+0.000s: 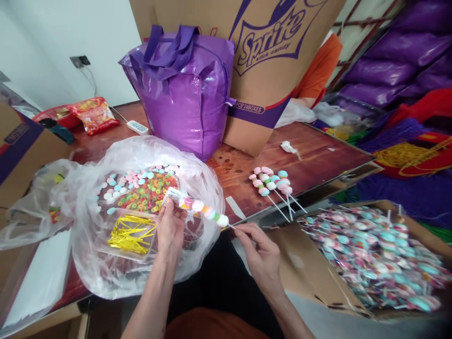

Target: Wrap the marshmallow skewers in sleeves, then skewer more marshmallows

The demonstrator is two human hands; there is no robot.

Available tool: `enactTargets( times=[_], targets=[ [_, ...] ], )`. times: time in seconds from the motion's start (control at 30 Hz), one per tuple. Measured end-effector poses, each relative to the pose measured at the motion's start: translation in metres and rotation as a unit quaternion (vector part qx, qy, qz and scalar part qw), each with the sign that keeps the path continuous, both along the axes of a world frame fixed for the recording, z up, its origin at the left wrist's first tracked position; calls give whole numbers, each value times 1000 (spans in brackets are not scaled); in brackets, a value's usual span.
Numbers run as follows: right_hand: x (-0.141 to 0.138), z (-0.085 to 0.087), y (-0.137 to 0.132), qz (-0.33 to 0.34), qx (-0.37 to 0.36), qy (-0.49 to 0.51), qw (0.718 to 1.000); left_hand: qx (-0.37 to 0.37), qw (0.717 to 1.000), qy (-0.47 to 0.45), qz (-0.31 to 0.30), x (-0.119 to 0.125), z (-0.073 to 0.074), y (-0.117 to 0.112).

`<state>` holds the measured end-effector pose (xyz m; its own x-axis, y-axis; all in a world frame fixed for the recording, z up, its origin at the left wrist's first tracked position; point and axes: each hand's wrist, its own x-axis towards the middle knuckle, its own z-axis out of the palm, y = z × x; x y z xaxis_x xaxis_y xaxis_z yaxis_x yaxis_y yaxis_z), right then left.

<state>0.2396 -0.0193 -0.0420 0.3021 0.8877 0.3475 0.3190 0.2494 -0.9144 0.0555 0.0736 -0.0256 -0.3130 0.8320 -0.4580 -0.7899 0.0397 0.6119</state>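
Observation:
A candy stick (205, 209) with pink, white, orange and green pieces is stretched between my two hands. My left hand (171, 223) pinches a small clear wrapper (173, 195) around the candy's far end. At the other end, my right hand (259, 247) grips the thin white stick. Below and left of the left hand, a clear tray (144, 254) holds yellow twist ties (130, 235). Behind it lie ring-shaped candies (153, 190) and pastel round candies (132, 179) on a plastic bag (99, 278). Several unwrapped candy sticks (270, 181) rest near the table edge.
A cardboard box (314, 268) full of wrapped candy sticks (381, 254) stands at the right. A purple bag (183, 103) and a tall carton (261, 89) are at the back. White sheets (38, 278) lie left. Another person's orange sleeve (319, 66) shows behind the carton.

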Motion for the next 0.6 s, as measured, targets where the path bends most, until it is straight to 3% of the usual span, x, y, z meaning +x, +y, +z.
enactTargets(
  times=[0.23, 0.37, 0.6],
  targets=[
    [5, -2, -3, 6, 53, -104, 993, 54, 996, 67, -30, 1, 7, -7],
    [4, 2, -1, 29, 29, -71, 997, 77, 988, 122, -49, -1, 8, -9],
    [0, 10, -4, 41, -8, -29, 999, 62, 983, 174, -21, -1, 3, -9]
  ],
)
